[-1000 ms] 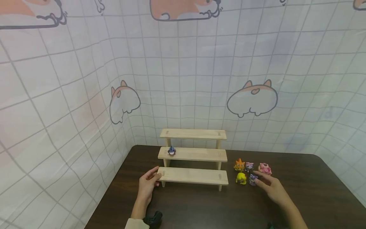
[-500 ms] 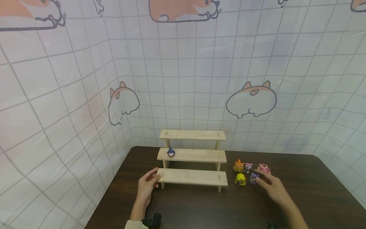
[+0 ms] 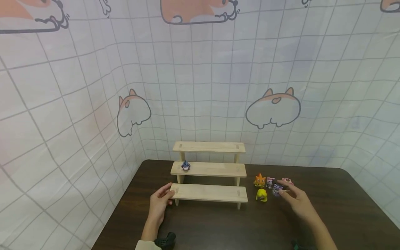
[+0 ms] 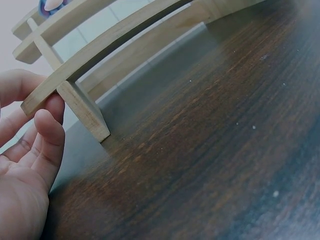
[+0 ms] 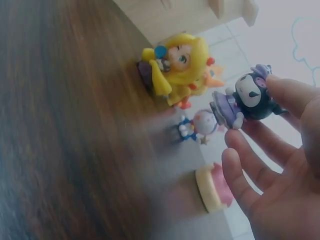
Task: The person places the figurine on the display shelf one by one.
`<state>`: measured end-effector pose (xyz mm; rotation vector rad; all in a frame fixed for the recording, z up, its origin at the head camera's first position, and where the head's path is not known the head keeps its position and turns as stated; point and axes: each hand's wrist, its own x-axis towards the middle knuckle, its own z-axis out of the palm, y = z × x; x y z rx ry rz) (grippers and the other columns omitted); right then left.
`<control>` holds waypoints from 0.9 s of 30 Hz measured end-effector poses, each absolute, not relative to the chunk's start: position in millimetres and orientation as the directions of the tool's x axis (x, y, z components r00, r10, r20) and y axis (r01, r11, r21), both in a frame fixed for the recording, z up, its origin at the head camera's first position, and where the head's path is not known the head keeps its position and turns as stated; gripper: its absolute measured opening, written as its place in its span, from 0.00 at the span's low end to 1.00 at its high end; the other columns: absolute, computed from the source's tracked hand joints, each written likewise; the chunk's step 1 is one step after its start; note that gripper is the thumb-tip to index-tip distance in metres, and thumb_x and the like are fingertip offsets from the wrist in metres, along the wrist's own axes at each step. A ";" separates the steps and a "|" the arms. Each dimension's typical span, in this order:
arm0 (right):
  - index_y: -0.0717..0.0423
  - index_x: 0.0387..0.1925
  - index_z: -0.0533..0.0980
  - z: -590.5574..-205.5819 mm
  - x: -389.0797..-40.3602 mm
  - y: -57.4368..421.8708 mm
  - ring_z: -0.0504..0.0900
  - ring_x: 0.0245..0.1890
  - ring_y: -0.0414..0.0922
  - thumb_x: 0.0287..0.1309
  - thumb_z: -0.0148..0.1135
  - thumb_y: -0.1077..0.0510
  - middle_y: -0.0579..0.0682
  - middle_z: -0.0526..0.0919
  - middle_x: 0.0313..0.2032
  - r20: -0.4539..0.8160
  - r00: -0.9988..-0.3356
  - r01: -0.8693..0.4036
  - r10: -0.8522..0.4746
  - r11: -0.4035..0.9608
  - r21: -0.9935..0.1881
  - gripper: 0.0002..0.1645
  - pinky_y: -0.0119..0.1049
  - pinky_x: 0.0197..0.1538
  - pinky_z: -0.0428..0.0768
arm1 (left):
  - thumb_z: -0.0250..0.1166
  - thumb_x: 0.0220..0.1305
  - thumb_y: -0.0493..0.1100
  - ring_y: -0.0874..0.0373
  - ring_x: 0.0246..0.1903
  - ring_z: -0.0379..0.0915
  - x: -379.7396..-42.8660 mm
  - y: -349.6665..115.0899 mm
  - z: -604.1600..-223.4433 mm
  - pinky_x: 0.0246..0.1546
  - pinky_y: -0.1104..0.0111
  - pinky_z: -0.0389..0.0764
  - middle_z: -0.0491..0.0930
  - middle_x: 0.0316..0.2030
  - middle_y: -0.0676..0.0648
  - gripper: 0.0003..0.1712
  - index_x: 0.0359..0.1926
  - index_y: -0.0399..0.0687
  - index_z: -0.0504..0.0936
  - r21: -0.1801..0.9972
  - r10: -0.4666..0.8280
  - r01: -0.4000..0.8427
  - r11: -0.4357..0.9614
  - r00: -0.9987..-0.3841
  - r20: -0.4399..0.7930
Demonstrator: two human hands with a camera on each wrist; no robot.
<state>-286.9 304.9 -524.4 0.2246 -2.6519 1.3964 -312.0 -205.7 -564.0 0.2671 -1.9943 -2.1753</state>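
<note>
My left hand (image 3: 158, 204) grips the left end of the lowest board of a three-step wooden display shelf (image 3: 209, 192); in the left wrist view its fingers (image 4: 50, 125) curl about the board end (image 4: 42, 97). Between thumb and fingers, my right hand (image 5: 285, 200) pinches a small black-and-purple figurine (image 5: 250, 97), which is off the table in the right wrist view. Around it stand a yellow-haired figurine (image 5: 187, 62), an orange figurine (image 3: 259, 181), a small white-and-blue figurine (image 5: 197, 125) and a pink figurine (image 5: 217, 187), partly hidden by my right hand in the head view.
A small blue-and-white figurine (image 3: 185, 166) stands at the left of the shelf's middle board. The dark wooden table (image 3: 212, 229) extends in front of the shelf. Behind and to the left hangs a white grid-patterned cloth (image 3: 200, 104) with dog drawings.
My right hand has taken hold of the black-and-purple figurine and lifted it slightly. The left hand keeps its grip on the shelf end. The head view has shifted a little.
</note>
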 end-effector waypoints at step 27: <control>0.60 0.71 0.69 -500.9 -279.6 234.3 0.85 0.47 0.33 0.76 0.54 0.59 0.68 0.80 0.57 0.371 -0.907 -0.417 -0.198 0.297 -0.859 0.26 0.32 0.49 0.85 | 0.71 0.65 0.37 0.63 0.31 0.78 -312.5 -206.8 -563.4 0.28 0.73 0.80 0.86 0.43 0.46 0.25 0.63 0.39 0.80 0.996 -0.248 -0.009 -0.086 -0.968 -0.031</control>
